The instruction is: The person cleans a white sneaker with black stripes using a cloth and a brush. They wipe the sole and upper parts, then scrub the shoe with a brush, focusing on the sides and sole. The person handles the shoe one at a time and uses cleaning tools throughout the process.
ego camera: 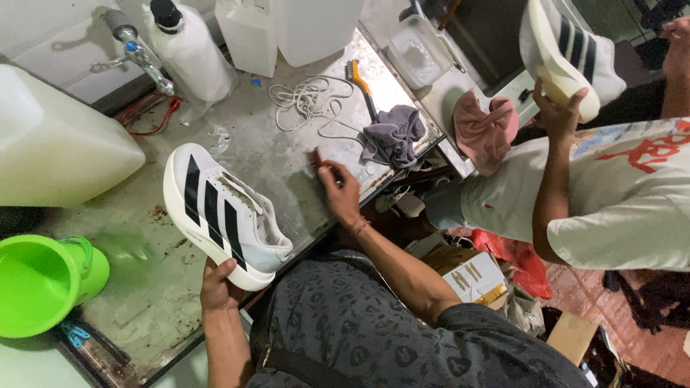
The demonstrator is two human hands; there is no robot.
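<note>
Left hand (218, 284) gripping white sneaker with black stripes (221, 213) by heel, right hand (339, 192) closed around small brush (315, 159) on wet metal counter (287, 165), grey rag (393, 134) nearby.

Left hand (218, 284) curled in a grip, right hand (339, 192) reaching forward, fingers bent.

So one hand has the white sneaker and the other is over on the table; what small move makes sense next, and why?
Probably lifting the small brush and bringing it across to the white sneaker. The right hand rests on that brush on the metal table, apart from the shoe, while the left hand holds the sneaker tilted up by its sole, its striped side exposed and free of the table.
</note>
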